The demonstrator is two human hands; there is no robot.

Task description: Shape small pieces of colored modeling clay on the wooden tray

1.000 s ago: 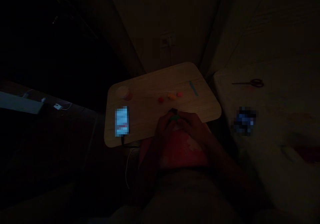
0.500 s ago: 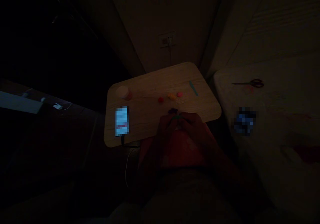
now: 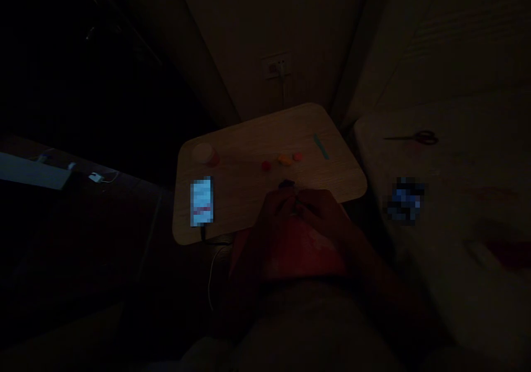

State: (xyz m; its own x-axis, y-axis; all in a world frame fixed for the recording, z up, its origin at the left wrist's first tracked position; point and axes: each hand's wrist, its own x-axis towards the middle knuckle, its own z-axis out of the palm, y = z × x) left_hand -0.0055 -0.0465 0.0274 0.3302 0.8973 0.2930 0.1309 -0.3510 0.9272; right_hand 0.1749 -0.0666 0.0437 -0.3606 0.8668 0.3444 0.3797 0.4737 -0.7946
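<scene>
In very dim light, my left hand (image 3: 277, 205) and my right hand (image 3: 317, 206) meet at the near edge of the small wooden table (image 3: 240, 139). Their fingers are closed together around a small green piece (image 3: 295, 206), mostly hidden and possibly soft clay. Just beyond the fingertips lies a dark lump (image 3: 286, 184). Farther back are a red ball (image 3: 266, 166), an orange-yellow lump (image 3: 284, 160) and a pink round piece (image 3: 297, 156). A flat turquoise strip (image 3: 321, 146) rests toward the right of the tabletop.
A lidded tub (image 3: 204, 154) and a lit phone (image 3: 202, 200) with a cable occupy the table's left side. Scissors (image 3: 415, 137) and a blurred blue object (image 3: 404, 201) lie on the pale surface at right. A wall socket (image 3: 276, 66) with a plug is behind.
My fingers have shifted slightly and close in more, so less of the green piece shows between them. The things on the table stay where they were.
</scene>
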